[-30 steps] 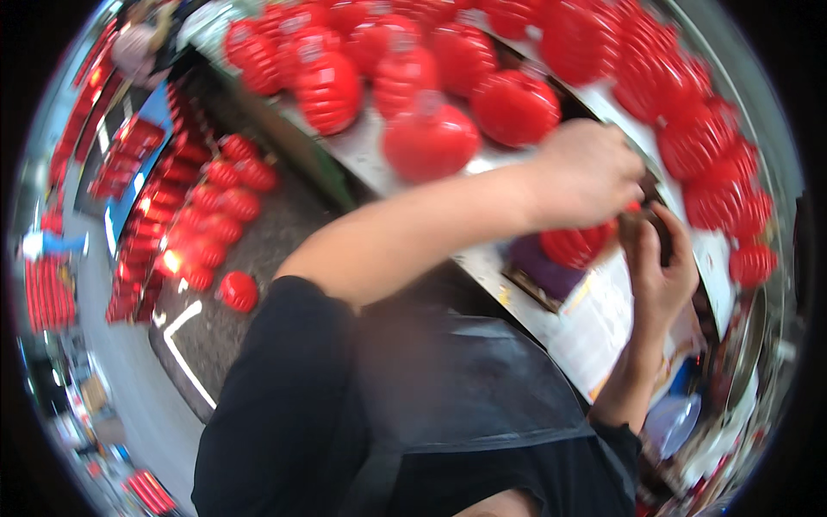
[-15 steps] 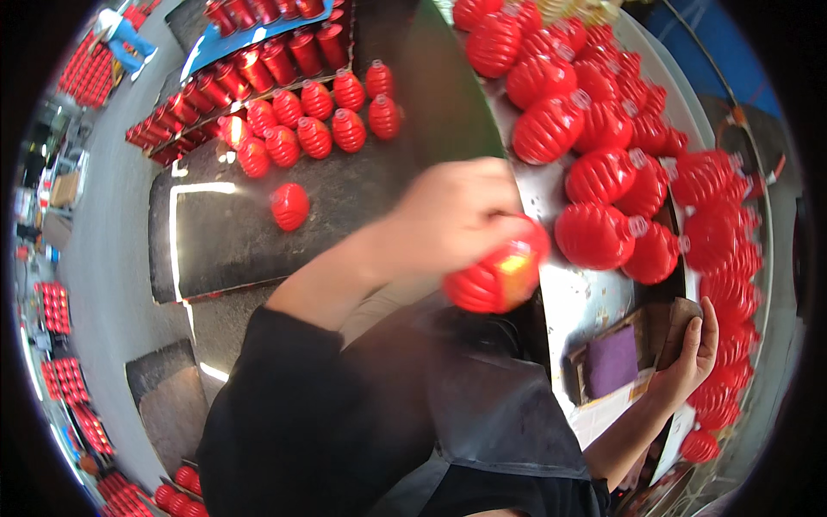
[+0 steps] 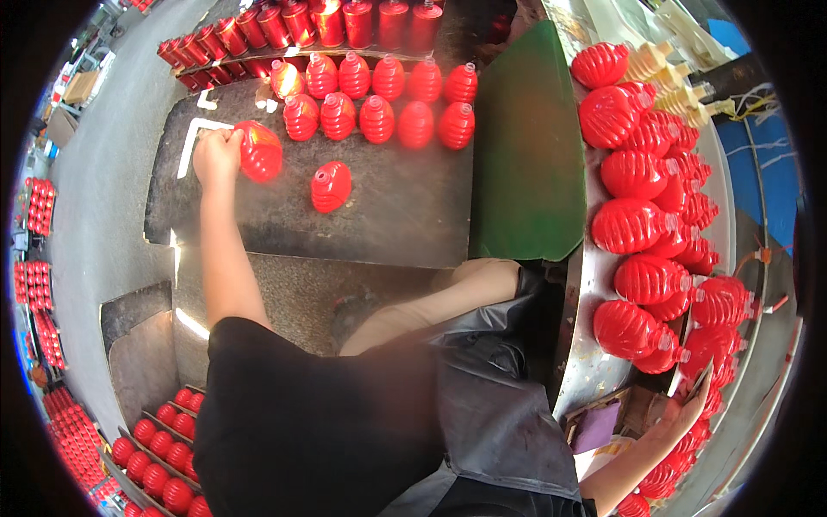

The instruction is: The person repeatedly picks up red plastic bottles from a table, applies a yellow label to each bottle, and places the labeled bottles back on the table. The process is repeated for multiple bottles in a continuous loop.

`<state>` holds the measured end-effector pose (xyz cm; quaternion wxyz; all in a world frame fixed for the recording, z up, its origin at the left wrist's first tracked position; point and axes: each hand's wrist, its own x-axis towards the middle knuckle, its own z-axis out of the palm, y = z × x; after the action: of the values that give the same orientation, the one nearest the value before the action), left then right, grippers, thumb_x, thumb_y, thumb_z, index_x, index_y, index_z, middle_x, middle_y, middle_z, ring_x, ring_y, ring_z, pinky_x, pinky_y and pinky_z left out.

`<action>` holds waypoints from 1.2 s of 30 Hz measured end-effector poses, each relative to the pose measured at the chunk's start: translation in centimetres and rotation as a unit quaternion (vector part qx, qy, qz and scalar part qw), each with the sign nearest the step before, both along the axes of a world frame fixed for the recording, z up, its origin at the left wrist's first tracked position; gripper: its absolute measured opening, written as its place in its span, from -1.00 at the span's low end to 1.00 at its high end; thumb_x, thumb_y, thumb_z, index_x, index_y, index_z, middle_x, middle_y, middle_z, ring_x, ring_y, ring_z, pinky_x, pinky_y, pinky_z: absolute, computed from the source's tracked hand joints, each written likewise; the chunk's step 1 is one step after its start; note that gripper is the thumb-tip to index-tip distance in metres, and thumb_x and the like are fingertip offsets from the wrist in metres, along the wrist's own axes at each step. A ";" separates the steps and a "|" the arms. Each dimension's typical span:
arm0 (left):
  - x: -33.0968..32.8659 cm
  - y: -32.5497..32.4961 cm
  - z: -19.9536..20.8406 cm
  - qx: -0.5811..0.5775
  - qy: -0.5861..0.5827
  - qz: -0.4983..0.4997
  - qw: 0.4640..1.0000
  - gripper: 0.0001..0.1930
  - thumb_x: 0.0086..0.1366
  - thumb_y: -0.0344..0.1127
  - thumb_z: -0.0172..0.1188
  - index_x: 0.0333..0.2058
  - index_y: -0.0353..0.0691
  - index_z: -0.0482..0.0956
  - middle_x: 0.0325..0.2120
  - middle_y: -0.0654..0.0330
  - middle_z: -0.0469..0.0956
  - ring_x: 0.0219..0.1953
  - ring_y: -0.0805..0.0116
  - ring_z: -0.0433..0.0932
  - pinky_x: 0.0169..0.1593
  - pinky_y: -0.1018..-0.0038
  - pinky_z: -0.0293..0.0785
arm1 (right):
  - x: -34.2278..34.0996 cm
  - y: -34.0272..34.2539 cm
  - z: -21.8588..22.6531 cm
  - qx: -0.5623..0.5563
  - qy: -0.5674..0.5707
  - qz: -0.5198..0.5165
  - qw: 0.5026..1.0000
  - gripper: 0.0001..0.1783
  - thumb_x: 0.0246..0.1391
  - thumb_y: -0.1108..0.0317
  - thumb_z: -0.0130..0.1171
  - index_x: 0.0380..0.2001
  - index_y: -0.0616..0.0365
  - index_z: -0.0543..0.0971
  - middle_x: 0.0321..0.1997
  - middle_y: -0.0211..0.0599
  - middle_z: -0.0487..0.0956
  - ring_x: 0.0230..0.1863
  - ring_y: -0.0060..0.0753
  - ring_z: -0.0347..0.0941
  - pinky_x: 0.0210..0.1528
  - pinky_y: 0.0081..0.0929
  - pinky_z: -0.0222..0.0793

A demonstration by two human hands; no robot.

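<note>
My left hand [image 3: 217, 158] reaches out to the black board on the left. It is closed on a red ribbed bottle [image 3: 260, 152], which is tilted over the board. A single red bottle [image 3: 331, 187] sits to its right on the board, and two rows of similar bottles [image 3: 376, 119] stand behind. My right hand [image 3: 683, 412] is at the lower right, beside many heaped red bottles [image 3: 627, 329]. Its fingers seem closed round a thin, dark piece that is hard to make out. Next to that hand is a purple pad [image 3: 595, 428] in a shallow box.
A green panel [image 3: 527, 146] separates the black board [image 3: 388, 226] from the metal bench [image 3: 575, 345]. Cream-coloured bottles [image 3: 680, 95] lie at the far right. Dark red cylinders [image 3: 293, 26] line the back. Boxed red items [image 3: 159, 465] stand at the lower left.
My left hand has swung far left with the red bottle, from beside the bench to over the black board. My view has turned, and the right hand appears lower down.
</note>
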<state>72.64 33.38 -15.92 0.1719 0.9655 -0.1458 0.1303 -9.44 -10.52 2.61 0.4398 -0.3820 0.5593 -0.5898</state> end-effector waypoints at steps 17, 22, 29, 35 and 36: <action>14.5 -6.3 -10.4 0.353 0.095 0.014 0.931 -0.68 0.37 -0.09 0.21 -0.20 -0.20 0.80 -0.21 0.00 0.78 -0.11 0.05 0.78 -0.08 0.14 0.71 | -20.5 5.1 3.9 0.066 -0.006 -0.170 0.983 -0.65 0.30 0.36 0.23 0.12 0.17 0.57 -0.03 -0.30 0.67 -0.20 -0.44 0.55 -0.19 -0.44 0.47; 16.3 -6.3 -12.4 0.433 0.107 -0.056 0.893 -0.67 0.34 -0.04 0.25 -0.20 -0.17 0.79 -0.23 0.07 0.78 -0.17 0.08 0.78 -0.17 0.20 0.71 | -18.0 9.4 3.1 0.031 0.006 0.091 0.995 -0.47 0.21 0.48 0.22 0.25 0.33 0.48 0.18 -0.16 0.65 0.09 -0.32 0.65 0.18 -0.39 0.63; 20.8 -3.0 -17.8 0.320 0.114 -0.016 0.940 -0.60 0.39 -0.01 0.19 -0.11 -0.25 0.73 -0.24 -0.08 0.74 -0.16 -0.08 0.73 -0.10 0.10 0.62 | 3.7 7.5 1.6 0.150 0.326 0.005 0.933 -0.60 0.33 0.04 0.20 -0.18 0.21 0.70 -0.32 -0.32 0.74 -0.32 -0.44 0.66 -0.27 -0.41 0.56; 6.1 -1.2 -21.8 0.021 0.212 -0.269 0.939 -0.47 0.41 0.12 0.12 -0.06 -0.30 0.69 -0.32 -0.22 0.70 -0.16 -0.26 0.69 -0.07 0.01 0.55 | 16.9 5.9 0.4 0.008 0.694 0.155 0.703 -0.58 0.29 0.05 0.18 -0.20 0.26 0.65 -0.23 0.21 0.66 -0.10 0.24 0.63 -0.04 0.04 0.51; 2.5 -1.4 -22.1 0.077 0.251 -0.238 0.935 -0.46 0.40 0.09 0.14 0.08 -0.27 0.61 -0.30 -0.21 0.70 -0.14 -0.24 0.69 -0.06 0.01 0.55 | 17.7 5.7 0.4 0.030 0.720 0.152 0.677 -0.61 0.26 0.07 0.18 -0.25 0.25 0.62 -0.29 0.17 0.67 -0.14 0.23 0.64 -0.07 0.05 0.51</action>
<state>75.10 31.97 -38.07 0.1537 0.9144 -0.3326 -0.1723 8.25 -4.79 2.98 -0.0039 -0.7548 0.6547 -0.0406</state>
